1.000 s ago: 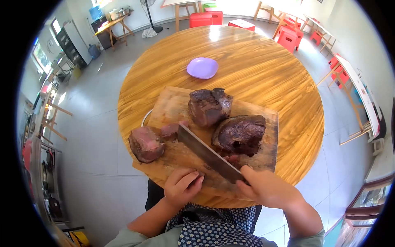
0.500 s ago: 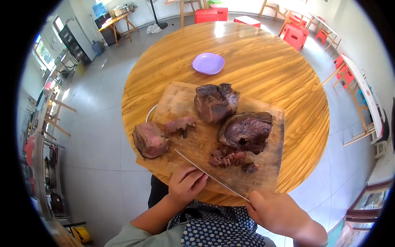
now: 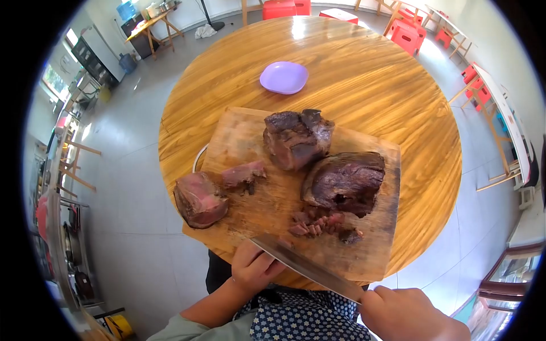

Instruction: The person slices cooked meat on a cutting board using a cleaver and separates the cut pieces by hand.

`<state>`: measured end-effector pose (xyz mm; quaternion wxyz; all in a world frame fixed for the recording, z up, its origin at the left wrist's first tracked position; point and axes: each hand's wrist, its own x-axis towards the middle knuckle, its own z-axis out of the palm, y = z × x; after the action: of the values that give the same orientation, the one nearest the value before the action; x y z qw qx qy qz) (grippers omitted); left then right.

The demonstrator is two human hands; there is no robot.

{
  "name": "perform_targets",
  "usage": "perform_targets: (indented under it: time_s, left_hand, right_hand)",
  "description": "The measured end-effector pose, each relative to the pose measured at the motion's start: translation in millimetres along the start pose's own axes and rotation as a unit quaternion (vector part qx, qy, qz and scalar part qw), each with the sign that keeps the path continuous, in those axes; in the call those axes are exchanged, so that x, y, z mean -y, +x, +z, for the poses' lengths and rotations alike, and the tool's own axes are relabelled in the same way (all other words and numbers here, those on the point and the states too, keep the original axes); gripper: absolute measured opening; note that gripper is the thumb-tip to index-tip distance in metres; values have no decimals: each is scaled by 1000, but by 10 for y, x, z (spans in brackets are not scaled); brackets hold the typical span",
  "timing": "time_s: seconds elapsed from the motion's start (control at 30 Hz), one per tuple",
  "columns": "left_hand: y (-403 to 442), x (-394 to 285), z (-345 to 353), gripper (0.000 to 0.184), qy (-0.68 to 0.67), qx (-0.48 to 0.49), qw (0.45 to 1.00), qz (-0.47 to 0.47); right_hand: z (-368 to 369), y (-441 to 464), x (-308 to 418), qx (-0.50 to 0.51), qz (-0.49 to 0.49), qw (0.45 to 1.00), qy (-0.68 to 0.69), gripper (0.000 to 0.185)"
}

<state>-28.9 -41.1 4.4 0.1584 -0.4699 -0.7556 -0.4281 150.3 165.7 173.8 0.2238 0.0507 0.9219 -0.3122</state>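
Note:
My right hand (image 3: 401, 312) is wrapped round the handle of a kitchen knife (image 3: 310, 266), whose broad blade slants up and left over the near edge of the cutting board (image 3: 227, 133). Close to the blade's tip end, my left hand (image 3: 254, 266) has its fingers curled; the blade partly covers them, and whatever they hold is hidden. Two big dark chunks of cooked meat, one at the back (image 3: 298, 139) and one at the right (image 3: 347, 182), rest on the board. Thin meat slices (image 3: 318, 224) lie before them. At the left are a pinkish meat chunk (image 3: 200, 200) and a smaller piece (image 3: 243, 174).
A purple plate (image 3: 284, 78) stands on the round wooden table (image 3: 364, 74) beyond the board. The board's metal handle (image 3: 199, 158) sticks out at left. Red stools (image 3: 405, 37) and side tables (image 3: 500, 108) line the room.
The knife has turned so that its flat face shows, and it has shifted slightly right and down with my right hand. The view has moved a little; the meat stays in place.

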Motion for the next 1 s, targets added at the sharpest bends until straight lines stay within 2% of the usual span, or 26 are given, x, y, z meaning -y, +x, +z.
perform_targets:
  time_s: [0.13,0.27,0.33,0.5,0.67,0.73,0.77,1.0]
  left_hand:
    - [-7,12,-4,30,-21,10,1000,-2]
    - [-14,39,-15,30,-18,7,1000,-13]
    - [-25,49,-18,28,-12,5,1000,-16]
    - [-45,27,44,25,-5,-17,1000,-24]
    - [-19,52,16,25,-20,-5,1000,-17]
    - [-35,17,5,26,-16,2,1000,-19]
    - [-43,-2,14,26,-19,-1,999,-26]
    - [2,0,25,26,-19,-36,999,-4]
  right_hand:
    - [-197,-29,23,70,40,996,21,21]
    - [-308,143,26,116,39,992,18,23]
    - [-287,273,5,87,11,996,13,22]
    - [-287,647,21,107,15,994,7,16]
    - [-153,470,-119,67,-22,997,16,18]
    - [-139,274,-94,99,15,995,-10,17]
    - [-136,218,-98,116,45,992,-35,23]
    - [-183,664,5,110,23,993,-18,17]
